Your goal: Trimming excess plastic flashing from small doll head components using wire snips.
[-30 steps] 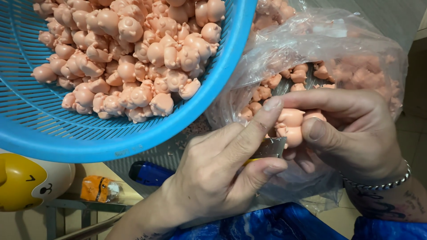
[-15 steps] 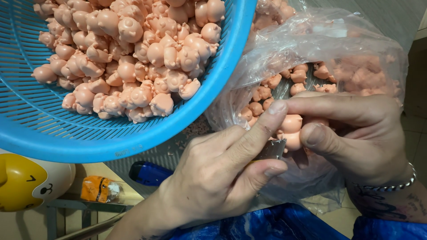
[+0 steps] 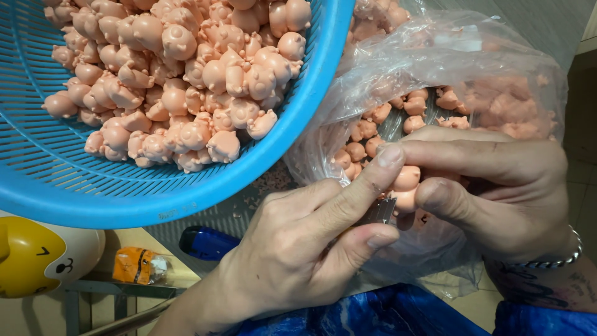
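Note:
My left hand (image 3: 298, 249) pinches a small grey metal blade (image 3: 377, 211) between thumb and forefinger. Its forefinger tip rests on a small pink pig figure (image 3: 407, 186). My right hand (image 3: 497, 186) grips that pig between thumb and fingers, just right of the blade. Both hands meet in front of a clear plastic bag (image 3: 435, 68) holding more pink pig figures. A blue plastic basket (image 3: 124, 199) at upper left is heaped with several of the same pink pigs (image 3: 186, 81).
A yellow and white rounded toy (image 3: 37, 255) lies at lower left beside a small orange packet (image 3: 137, 266). A dark blue handle (image 3: 208, 242) pokes out under the basket. Blue cloth (image 3: 385, 311) covers my lap. A metal bracelet (image 3: 559, 255) circles my right wrist.
My left forefinger has slid up over the pig and the right hand has shifted slightly down and right; the basket and bag stay put.

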